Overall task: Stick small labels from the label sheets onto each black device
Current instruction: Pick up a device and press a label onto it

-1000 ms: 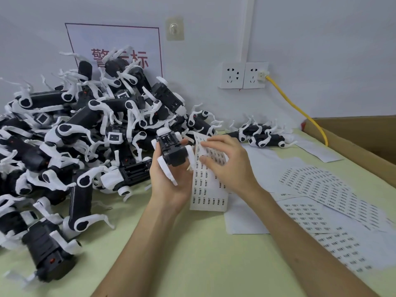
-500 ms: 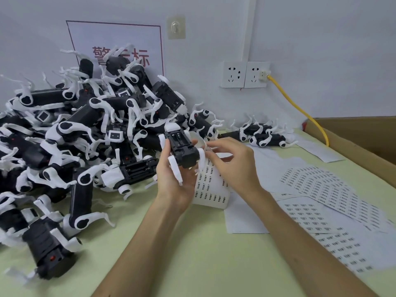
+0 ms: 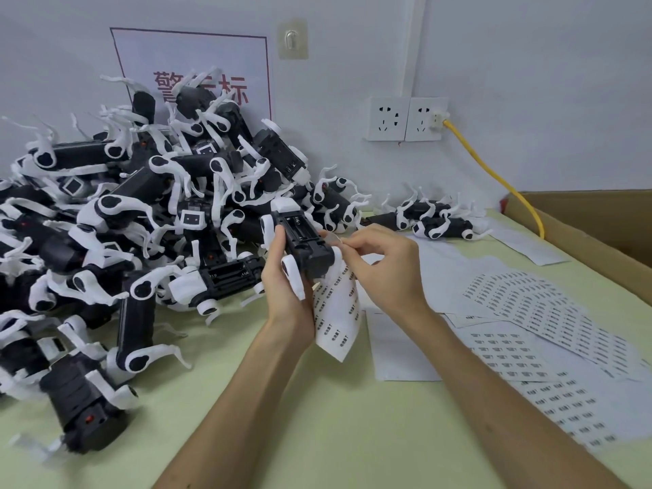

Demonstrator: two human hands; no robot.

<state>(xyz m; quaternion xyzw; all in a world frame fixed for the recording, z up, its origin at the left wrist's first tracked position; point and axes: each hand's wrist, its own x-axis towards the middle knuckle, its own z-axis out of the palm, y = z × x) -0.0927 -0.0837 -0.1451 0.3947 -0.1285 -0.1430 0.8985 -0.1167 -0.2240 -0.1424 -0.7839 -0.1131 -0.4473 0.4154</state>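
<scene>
while clasping the black device (image 3: 307, 241) and the curled label sheet (image 3: 338, 312) together in the left grip (image 3: 285, 301), raised over the tabletop (image 3: 317, 418) beside the heap of devices (image 3: 141, 224), steady both. right grip (image 3: 384, 273) pinched on a small label (image 3: 332, 238), barely visible, just beside the device's upper side. best laid one edge first, then smoothed flat with a fingertip, without touching the glue or creasing it.

- yellow cable (image 3: 494, 174) running from the wall socket (image 3: 425, 118) down to the cardboard box (image 3: 582, 224) edge
- red-lettered sign (image 3: 190, 65) hanging on the wall, adhesive hook (image 3: 292, 38) sitting beside it
</scene>
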